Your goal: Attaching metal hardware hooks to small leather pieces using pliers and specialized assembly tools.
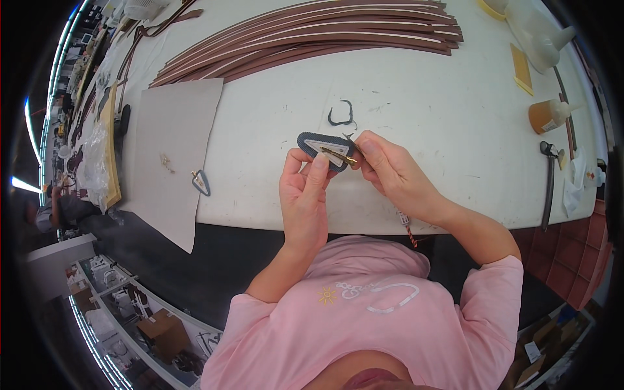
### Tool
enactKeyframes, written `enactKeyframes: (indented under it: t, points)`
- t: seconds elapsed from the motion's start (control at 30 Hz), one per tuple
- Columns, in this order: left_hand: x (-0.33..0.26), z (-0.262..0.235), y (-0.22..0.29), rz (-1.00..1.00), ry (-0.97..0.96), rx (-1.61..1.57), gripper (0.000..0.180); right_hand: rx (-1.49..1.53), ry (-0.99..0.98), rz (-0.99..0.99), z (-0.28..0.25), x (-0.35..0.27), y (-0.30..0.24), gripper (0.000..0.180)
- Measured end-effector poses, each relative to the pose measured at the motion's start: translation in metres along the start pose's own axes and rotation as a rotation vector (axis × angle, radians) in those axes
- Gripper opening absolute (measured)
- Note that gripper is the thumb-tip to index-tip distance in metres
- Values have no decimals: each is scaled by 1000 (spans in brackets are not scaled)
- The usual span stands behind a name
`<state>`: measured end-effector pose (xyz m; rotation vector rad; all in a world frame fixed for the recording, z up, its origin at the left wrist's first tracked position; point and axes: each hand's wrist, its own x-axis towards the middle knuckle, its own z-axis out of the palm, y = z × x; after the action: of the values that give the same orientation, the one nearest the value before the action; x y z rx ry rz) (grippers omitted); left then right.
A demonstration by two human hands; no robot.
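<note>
Dark-blue triangle (308, 142), gold clip (340, 156) across it, between hands (304, 198), brown strips (312, 32) beyond

White table (422, 110), brown strips (325, 32) fanned along its far side, a grey sheet (169, 130) over to the left, crumpled plastic (94, 162) beyond it, an amber bottle (545, 118) off right, a cardboard box (166, 330) low on the left.
</note>
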<state>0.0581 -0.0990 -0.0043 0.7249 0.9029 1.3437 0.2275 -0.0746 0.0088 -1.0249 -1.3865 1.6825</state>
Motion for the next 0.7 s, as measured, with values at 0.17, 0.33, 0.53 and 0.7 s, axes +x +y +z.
enactKeyframes:
  t: [0.17, 0.33, 0.53, 0.7]
  points:
    - [-2, 3, 0, 7, 13, 16, 15, -46, 5, -3, -1, 1, 3, 37]
    - [1, 1, 3, -8, -1, -3, 15, -7, -20, 10, -6, 3, 3, 37]
    - [-1, -3, 5, -2, -3, -5, 13, 26, -54, 49, -3, 2, 1, 40]
    - [-3, -3, 2, 15, 3, -6, 13, -40, -34, -14, 0, 2, 3, 40]
